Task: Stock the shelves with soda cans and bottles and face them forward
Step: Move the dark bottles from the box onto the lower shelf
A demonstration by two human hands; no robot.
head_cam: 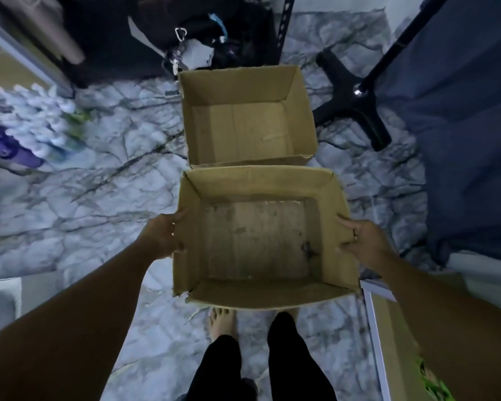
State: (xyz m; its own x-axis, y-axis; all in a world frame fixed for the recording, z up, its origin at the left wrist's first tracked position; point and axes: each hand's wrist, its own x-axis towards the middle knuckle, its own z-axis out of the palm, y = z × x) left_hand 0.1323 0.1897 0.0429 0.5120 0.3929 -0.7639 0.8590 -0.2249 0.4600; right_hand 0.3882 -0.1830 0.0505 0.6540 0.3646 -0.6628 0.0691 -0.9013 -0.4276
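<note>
I look straight down at an empty open cardboard box [333, 273] held above the marble-patterned floor. My left hand [164, 235] grips its left wall, fingers curled over the rim. My right hand [362, 241] grips the right wall the same way. Just beyond it a second empty cardboard box [243, 85] sits on the floor, open side up. A blurred cluster of bottles [32, 123] with white caps and a purple one stands at the far left. No cans show inside either box.
A black cross-shaped stand base [356, 111] and pole lie at the right, beside a dark blue cloth [460, 125]. A black bag with a carabiner [182, 33] sits behind the far box. A white-edged shelf board [373, 328] runs along the lower right. My bare feet are below the box.
</note>
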